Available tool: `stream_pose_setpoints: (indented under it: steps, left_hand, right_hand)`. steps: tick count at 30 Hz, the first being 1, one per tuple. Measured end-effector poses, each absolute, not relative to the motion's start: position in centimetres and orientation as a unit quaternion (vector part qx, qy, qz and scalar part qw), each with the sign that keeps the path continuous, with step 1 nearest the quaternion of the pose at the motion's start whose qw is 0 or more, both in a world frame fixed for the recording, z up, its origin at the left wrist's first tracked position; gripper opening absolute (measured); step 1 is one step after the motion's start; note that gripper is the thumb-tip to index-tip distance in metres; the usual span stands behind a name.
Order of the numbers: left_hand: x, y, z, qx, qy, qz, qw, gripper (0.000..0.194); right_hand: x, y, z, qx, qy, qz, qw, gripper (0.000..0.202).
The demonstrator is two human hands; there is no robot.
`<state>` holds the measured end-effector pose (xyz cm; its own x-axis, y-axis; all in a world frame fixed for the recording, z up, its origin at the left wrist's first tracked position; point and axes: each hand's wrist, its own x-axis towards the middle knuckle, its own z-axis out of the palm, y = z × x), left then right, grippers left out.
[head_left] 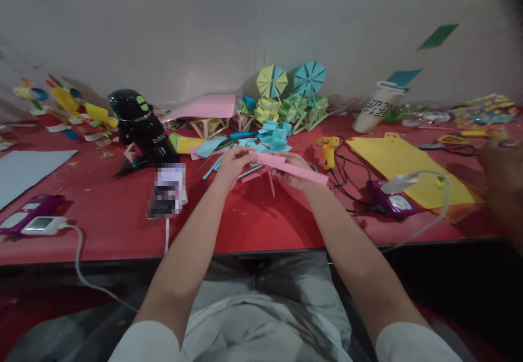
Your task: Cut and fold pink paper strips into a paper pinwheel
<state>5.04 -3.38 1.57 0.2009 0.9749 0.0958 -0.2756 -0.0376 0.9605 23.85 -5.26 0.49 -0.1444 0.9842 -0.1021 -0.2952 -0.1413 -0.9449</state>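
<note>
Between my two hands, above the red table, stretches a long pink paper strip [300, 172]. The fingers of my left hand [234, 164] are closed on its left end. My right hand [295, 167] is closed around it nearer the middle, and the strip's right end sticks out past the wrist. Below the hands lie more pink strips [254, 175]. Just beyond them is a heap of small folded blue papers [274, 137], with thin blue strips to its left. A yellow glue gun [328, 151] rests to the right of my right hand.
Folded paper flowers [309, 79] stand by the back panel [134, 30]. A black bottle [143, 128] and a phone [166, 190] are at left. On the right are a paper cup [378, 109], yellow sheets [408, 166], a purple power strip [392, 198], scissors [449, 141] and another person's hand [502, 171].
</note>
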Motion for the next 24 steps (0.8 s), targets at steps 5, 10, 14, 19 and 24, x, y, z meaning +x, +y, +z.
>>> stream_pose_setpoints:
  steps: [5,10,14,19,24]
  left_hand:
    - [5.0,-3.2,1.8,0.442,0.358,0.555,0.608,0.03]
    - [5.1,-3.4,1.8,0.447,0.356,0.542,0.616,0.033]
    - [4.9,-3.3,1.5,0.47,0.359,0.534,0.605,0.035]
    - [4.8,-3.0,1.0,0.494,0.372,0.527,0.583,0.035]
    - [4.8,-3.0,0.8,0.502,0.378,0.523,0.576,0.034]
  right_hand:
    - [23.5,-5.5,1.0,-0.364,-0.385,0.639,0.558,0.027]
    - [23.3,-5.8,1.1,-0.36,-0.388,0.636,0.562,0.019]
    - [23.3,-5.9,1.3,-0.357,-0.396,0.638,0.556,0.015]
    - [23.1,-5.7,1.3,-0.364,-0.38,0.632,0.569,0.023]
    - [23.0,-5.3,0.9,-0.372,-0.367,0.595,0.611,0.033]
